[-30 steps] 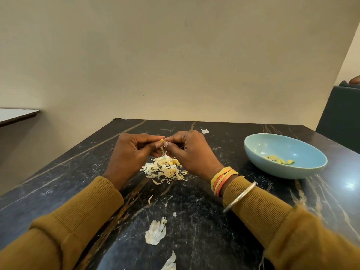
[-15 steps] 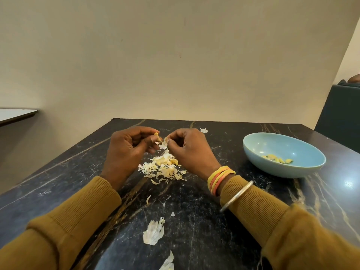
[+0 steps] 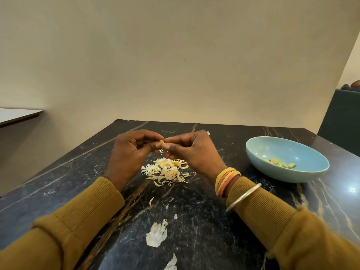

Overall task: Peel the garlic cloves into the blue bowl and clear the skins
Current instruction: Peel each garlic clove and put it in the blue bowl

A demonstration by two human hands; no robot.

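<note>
My left hand [image 3: 130,152] and my right hand [image 3: 191,151] meet above the dark marble table [image 3: 194,221]. Between their fingertips they pinch one small yellowish garlic clove [image 3: 161,141]. Just below the hands lies a heap of white skins mixed with garlic cloves [image 3: 165,171]. The blue bowl [image 3: 286,158] stands to the right of my right hand, with several peeled cloves [image 3: 281,163] in its bottom.
Loose skins lie nearer to me: a large white piece [image 3: 156,233], another at the bottom edge [image 3: 171,264], small flakes [image 3: 151,200] between. One scrap [image 3: 208,133] sits beyond my right hand. A dark seat [image 3: 342,117] stands at the far right, a pale tabletop [image 3: 17,114] at the left.
Both hands have stayed together over the heap, rising slightly; a bit of skin seen between the fingers half a second ago is gone, and the clove's yellow tip shows between the fingertips.
</note>
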